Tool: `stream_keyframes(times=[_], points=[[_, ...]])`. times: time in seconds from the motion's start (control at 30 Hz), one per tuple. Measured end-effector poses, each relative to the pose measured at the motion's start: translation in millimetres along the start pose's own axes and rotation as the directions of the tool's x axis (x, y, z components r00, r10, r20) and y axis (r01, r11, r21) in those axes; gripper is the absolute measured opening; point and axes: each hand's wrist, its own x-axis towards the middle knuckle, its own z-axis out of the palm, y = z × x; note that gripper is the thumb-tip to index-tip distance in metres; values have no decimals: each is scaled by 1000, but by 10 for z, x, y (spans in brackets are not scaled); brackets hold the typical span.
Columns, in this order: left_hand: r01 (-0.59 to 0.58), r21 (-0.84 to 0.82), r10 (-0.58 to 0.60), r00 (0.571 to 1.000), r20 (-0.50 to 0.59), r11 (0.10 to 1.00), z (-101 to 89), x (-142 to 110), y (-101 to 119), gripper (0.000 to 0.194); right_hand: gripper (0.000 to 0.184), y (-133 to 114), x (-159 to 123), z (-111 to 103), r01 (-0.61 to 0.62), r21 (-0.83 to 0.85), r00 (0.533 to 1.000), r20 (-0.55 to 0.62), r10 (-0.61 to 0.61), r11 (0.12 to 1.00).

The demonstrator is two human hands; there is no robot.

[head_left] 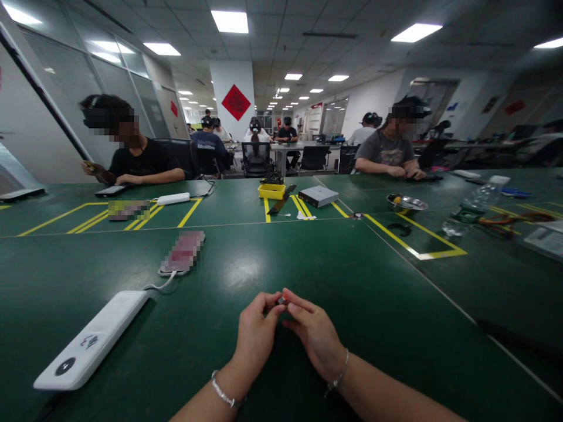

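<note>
Both of my hands meet at the fingertips above the green table, low in the middle of the head view. Pinched between them is a small red and silver-grey piece [282,300], too small and too covered by fingers to name. My left hand [256,328] grips it from the left with thumb and forefinger. From the right, my right hand [315,335] closes thumb and fingers on the same piece. Nearest to the left hand lie a phone [182,253] with a white cable and a long white power strip or power bank [92,340].
Across the green table [211,328] stand a yellow box [271,191], a grey box [318,196], a metal bowl [407,203] and a clear bottle [467,212]. Yellow tape marks the top. Co-workers sit at the far side, left and right.
</note>
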Motion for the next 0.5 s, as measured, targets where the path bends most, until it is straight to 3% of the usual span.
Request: stream_keyframes(times=[0.13,0.23,0.3,0.37,0.4,0.47,0.5], points=[[-46,93,42,998,49,995,39,-13,-14,8,37,-75,16,16,83,-169,996,-27,-89,982],[-84,136,70,992,101,987,62,-20,-37,32,29,-232,116,-54,176,-351,978,-43,-203,920],[-98,171,79,990,114,980,54,-8,-56,42,29,-433,237,-238,236,-475,949,-74,-306,848],[-88,211,70,993,90,974,29,17,-77,41,31,-700,371,-569,276,-645,876,-137,-463,712],[-76,223,60,995,75,972,13,32,-89,39,29,-843,427,-783,247,-770,798,-183,-574,588],[-56,224,44,997,61,973,-13,59,-113,37,26,-1109,499,-1261,56,-942,640,-221,-736,331],[-46,222,34,998,60,974,-21,68,-124,36,26,-1218,509,-1500,-42,-966,589,-231,-774,256]])
